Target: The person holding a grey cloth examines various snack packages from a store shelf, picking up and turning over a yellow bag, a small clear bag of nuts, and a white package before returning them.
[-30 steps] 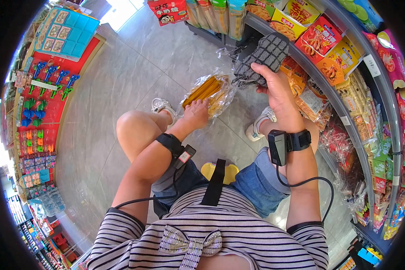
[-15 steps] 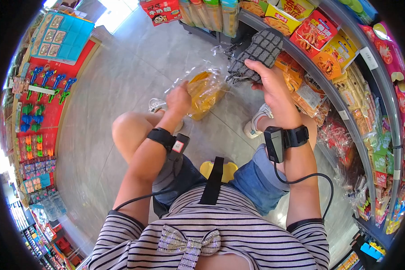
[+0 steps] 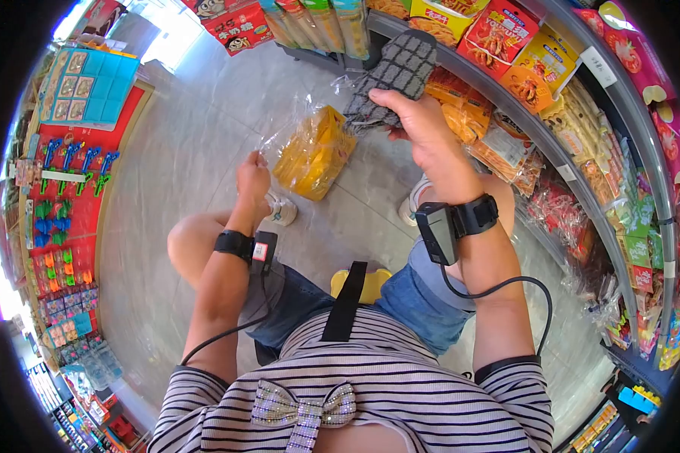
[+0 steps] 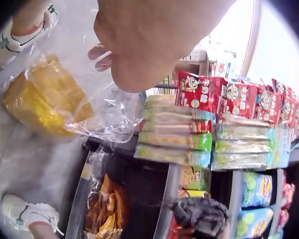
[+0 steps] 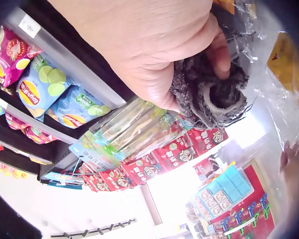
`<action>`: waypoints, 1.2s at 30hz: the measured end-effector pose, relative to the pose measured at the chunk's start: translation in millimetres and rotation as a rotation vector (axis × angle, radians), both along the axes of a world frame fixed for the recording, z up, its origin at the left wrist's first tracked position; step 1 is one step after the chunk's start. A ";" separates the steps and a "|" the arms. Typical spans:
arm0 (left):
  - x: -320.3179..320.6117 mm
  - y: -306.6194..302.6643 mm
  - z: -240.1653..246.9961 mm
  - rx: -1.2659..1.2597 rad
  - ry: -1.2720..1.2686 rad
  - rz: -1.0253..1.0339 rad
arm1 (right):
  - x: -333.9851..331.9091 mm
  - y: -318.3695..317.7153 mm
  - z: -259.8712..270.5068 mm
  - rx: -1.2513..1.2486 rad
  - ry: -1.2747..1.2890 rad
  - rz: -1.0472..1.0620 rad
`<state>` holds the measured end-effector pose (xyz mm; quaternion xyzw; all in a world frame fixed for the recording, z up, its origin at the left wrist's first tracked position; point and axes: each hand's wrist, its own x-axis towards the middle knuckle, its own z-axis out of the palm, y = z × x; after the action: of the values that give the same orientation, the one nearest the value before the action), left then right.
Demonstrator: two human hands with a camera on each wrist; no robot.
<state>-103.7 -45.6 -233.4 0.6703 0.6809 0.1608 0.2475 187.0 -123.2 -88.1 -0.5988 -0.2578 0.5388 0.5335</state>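
Note:
A grey cloth with a dark grid pattern [image 3: 400, 68] is gripped in my right hand [image 3: 431, 136], its thumb across the cloth. The right wrist view shows the cloth [image 5: 209, 94] bunched and folded under the fingers. Lower and to the left, a clear plastic bag with yellow contents [image 3: 313, 155] is over the floor, tilted. My left hand [image 3: 253, 181] is at the bag's left side, fingers curled at the loose clear film, which it appears to pinch. In the left wrist view the bag [image 4: 50, 99] lies beyond the fingertips [image 4: 100, 57], partly hidden by glare.
Shelves of packaged snacks [image 3: 506, 38] curve along the right, with a shelf edge [image 3: 559, 162] near my right forearm. Red bags [image 3: 234, 26] hang at the top. A red toy display [image 3: 75, 189] stands on the left. My knees and shoes [image 3: 279, 208] flank the grey floor [image 3: 204, 113].
My left hand has moved from on top of the yellow contents to the left, and the bag has turned and shifted left. My right hand still holds the cloth, slightly further left.

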 end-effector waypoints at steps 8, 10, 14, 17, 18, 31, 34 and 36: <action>35.1 -37.3 17.7 -0.170 0.112 -0.278 | -27.7 0.5 5.1 0.123 0.097 -0.004; 40.9 -37.3 14.8 -0.158 0.039 -0.394 | -28.5 2.3 5.9 0.096 0.057 0.047; 62.9 -35.2 56.6 -0.093 -0.043 -0.641 | -53.0 27.6 -18.2 0.173 0.137 -0.045; 65.6 -20.5 77.7 -0.059 -0.066 -0.718 | -71.1 37.2 -14.3 0.207 0.258 -0.079; 60.8 -10.8 79.6 -0.078 0.030 -0.665 | -74.2 36.2 -9.9 0.204 0.224 -0.083; 35.6 35.2 70.0 -0.320 0.090 -0.616 | -81.4 47.8 -1.9 0.166 0.170 -0.026; 29.9 28.5 56.1 -0.115 0.000 -0.612 | -73.0 39.6 9.4 0.060 0.039 0.036; 29.4 28.6 46.2 0.052 -0.064 -0.621 | -73.1 38.8 9.6 0.043 0.036 0.059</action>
<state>-74.2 -17.0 -187.1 0.8468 0.4313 0.1159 0.2890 114.0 -84.3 -78.5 -0.5696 -0.2773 0.5592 0.5348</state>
